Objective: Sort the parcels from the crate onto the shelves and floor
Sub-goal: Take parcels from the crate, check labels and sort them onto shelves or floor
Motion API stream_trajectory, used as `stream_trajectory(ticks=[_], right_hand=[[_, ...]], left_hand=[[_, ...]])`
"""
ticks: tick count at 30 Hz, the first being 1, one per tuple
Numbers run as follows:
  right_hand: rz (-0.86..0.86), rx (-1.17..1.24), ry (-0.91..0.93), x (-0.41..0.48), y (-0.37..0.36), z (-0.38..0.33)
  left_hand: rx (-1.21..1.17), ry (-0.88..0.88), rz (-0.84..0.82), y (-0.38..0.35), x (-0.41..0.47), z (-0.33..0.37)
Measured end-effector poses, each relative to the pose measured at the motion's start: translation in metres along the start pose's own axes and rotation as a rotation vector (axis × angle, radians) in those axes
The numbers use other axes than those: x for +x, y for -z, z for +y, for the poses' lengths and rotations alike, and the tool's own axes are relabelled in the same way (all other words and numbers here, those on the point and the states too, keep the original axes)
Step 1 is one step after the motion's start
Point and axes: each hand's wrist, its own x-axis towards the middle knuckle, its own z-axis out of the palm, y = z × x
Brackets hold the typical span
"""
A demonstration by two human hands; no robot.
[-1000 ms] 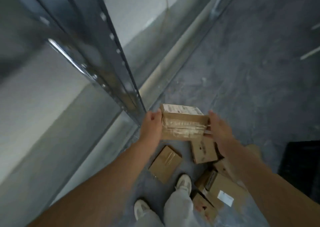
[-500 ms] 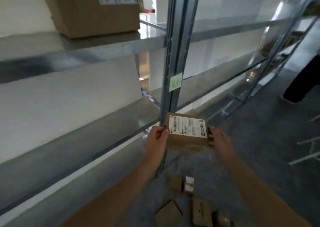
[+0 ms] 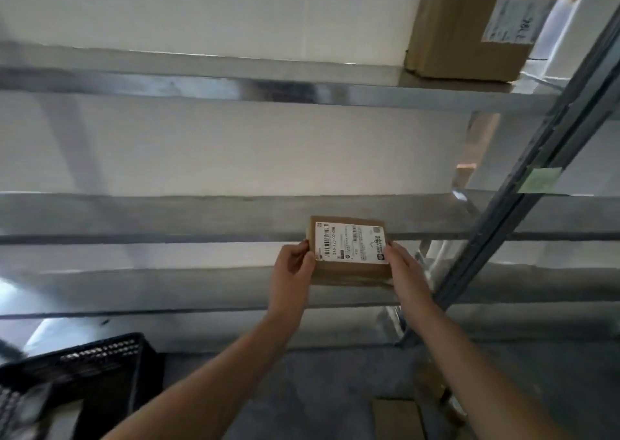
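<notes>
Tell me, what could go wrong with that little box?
The small parcel is held only at its side edges, between left hand and right hand, so it might slip. The metal upright stands close on its right; it could bump that. Another box lies on the floor below, perhaps a trip hazard.

Two hands (image 3: 295, 268) (image 3: 407, 272), at least three parcels (image 3: 350, 273) (image 3: 466, 33) (image 3: 396, 419) — one crate (image 3: 100, 355), three shelves (image 3: 235, 84) (image 3: 167, 218) (image 3: 167, 292)

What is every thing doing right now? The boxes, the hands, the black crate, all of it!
Small parcel, held up in the air, label facing the camera.
Left hand, grips the parcel's left edge.
Right hand, grips its right edge.
Big box, closed, sitting on the upper shelf.
Black crate, low on the left, contents unclear.
Green note, stuck on the shelf post.
</notes>
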Motion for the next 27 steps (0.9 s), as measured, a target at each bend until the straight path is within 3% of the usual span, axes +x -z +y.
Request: stream_trajectory(ticks=[4, 16, 22, 27], right_hand=[[-0.250, 0.022, 0.000, -0.015, -0.106, -0.037], [-0.712, -0.011, 0.085, -0.111, -0.429, -0.113], [-0.854, -0.028, 0.105, -0.168, -0.561, -0.109], [-0.900, -0.056, 0.084, -0.189, -0.628, -0.089]], left_hand=[[0.025, 0.013, 0.172, 0.115, 0.009, 0.009], [0.100, 0.030, 0.633, 0.442, -0.001, 0.026], [0.166, 0.082, 0.719, 0.574, -0.015, 0.026], [0.233, 0.133, 0.721, 0.641, -0.009, 0.010]])
